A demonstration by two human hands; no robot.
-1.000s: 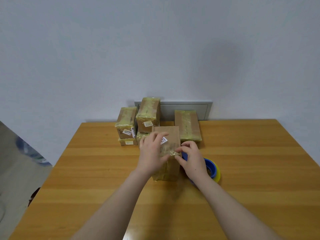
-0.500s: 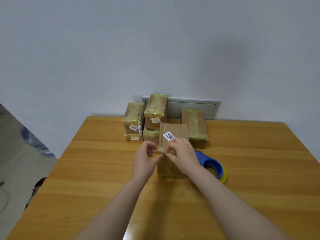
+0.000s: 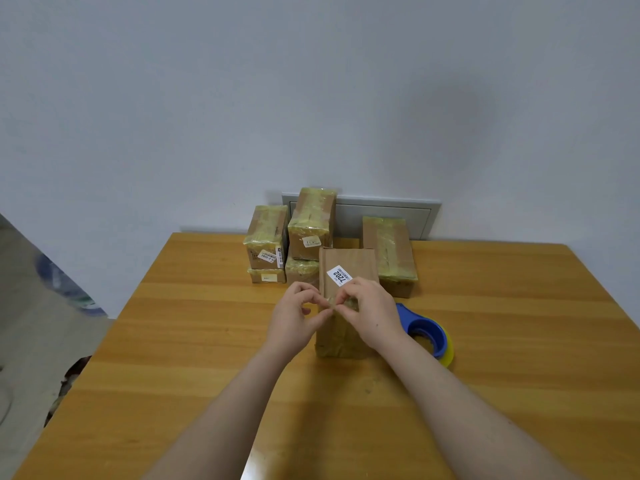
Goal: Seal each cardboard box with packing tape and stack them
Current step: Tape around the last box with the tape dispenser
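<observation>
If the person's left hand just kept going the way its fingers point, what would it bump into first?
The left hand points right, toward the cardboard box with the 7202 label. Its fingertips already seem to pinch tape at the box's near top edge, meeting the right hand there, so the box comes first, though depth is hard to judge.

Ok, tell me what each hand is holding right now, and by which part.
Both hands, left and right, pinch the tape at the near top edge of the labelled box.

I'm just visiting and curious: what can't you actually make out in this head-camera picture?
- Small print on the label: too small beyond "7202".
- What the left hand and right hand pinch on the front box: fingers hide it.
- Tape dispenser: right forearm covers part.
- Lower boxes behind: partly hidden.
</observation>
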